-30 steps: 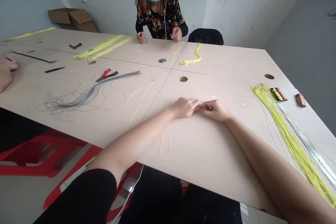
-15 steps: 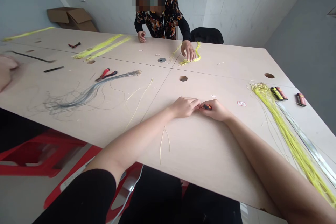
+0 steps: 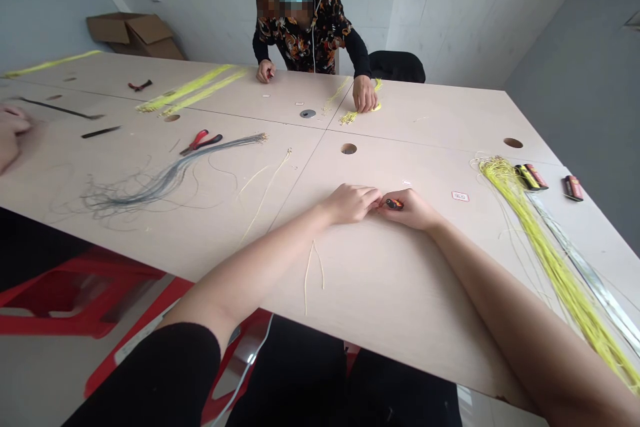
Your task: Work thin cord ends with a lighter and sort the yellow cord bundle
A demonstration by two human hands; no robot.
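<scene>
Five hands show around one large pale counter (image 3: 415, 320) of joined panels, which fills the middle of the frame. On the floor at upper left sits a cardboard box (image 3: 135, 30). A black chair (image 3: 397, 65) stands past the far edge, right of center, and a red stool (image 3: 75, 293) sits below the near edge at lower left.

A co-worker (image 3: 300, 37) stands at the far edge. One of their hands (image 3: 364, 93) presses on a small yellow cord pile (image 3: 350, 117), and the other (image 3: 265, 71) rests near the edge. A fifth hand (image 3: 13, 133) enters at the far left edge of the frame.

The counter also carries a gray cord bundle (image 3: 165, 180) at center left, with red pliers (image 3: 200, 142) just above it. A long yellow cord bundle (image 3: 550, 260) runs down the right side, and two black-and-red packets (image 3: 527, 177) lie at its top.

At lower center, the person's left hand (image 3: 350, 204) and right hand (image 3: 407, 209) sit together, their fingertips touching. The right hand pinches a small orange-and-black object (image 3: 393, 203); whether the left hand grips anything cannot be told. A thin cream strand (image 3: 311, 273) lies between the hands and the near edge.
</scene>
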